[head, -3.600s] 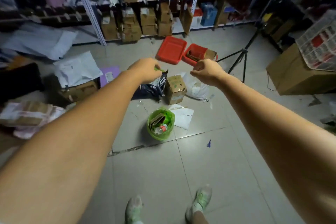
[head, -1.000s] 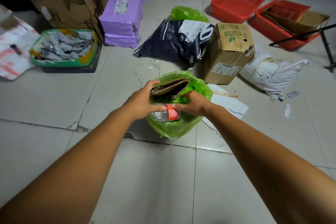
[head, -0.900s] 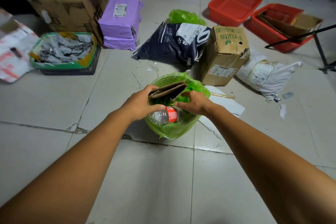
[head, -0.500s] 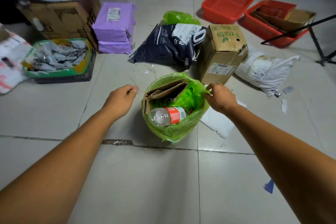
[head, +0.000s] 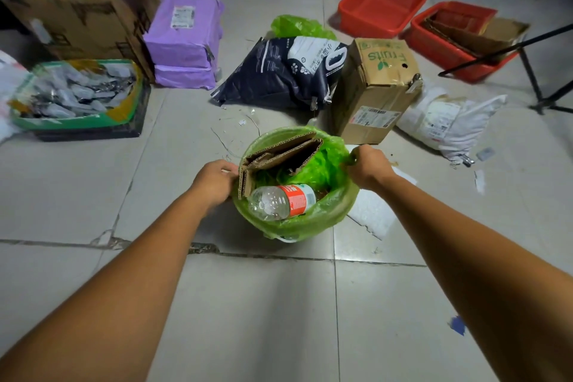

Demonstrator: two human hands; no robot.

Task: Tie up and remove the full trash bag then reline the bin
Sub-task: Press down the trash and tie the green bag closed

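A small round bin stands on the tiled floor, lined with a green trash bag (head: 313, 220) that drapes over its rim and hides its walls. Inside lie folded cardboard (head: 279, 155), a clear plastic bottle with a red label (head: 282, 201) and crumpled green plastic. My left hand (head: 214, 181) is closed at the bag's left rim, beside the cardboard edge. My right hand (head: 367, 166) pinches the bag's edge at the right rim. A loose green bag (head: 297, 26) lies behind the dark sack farther back.
Behind the bin lie a dark pet-litter sack (head: 285, 71), a "fruits" carton (head: 375, 87) and a white parcel (head: 449, 121). Purple parcels (head: 183, 40), a green tray of packets (head: 74, 96), two red tubs (head: 381, 6) and tripod legs (head: 527, 68) stand around.
Both hands left the trash inside the bin and spread to opposite sides. The left hand, apart from the bin half a second ago, is now at the bag's left rim.
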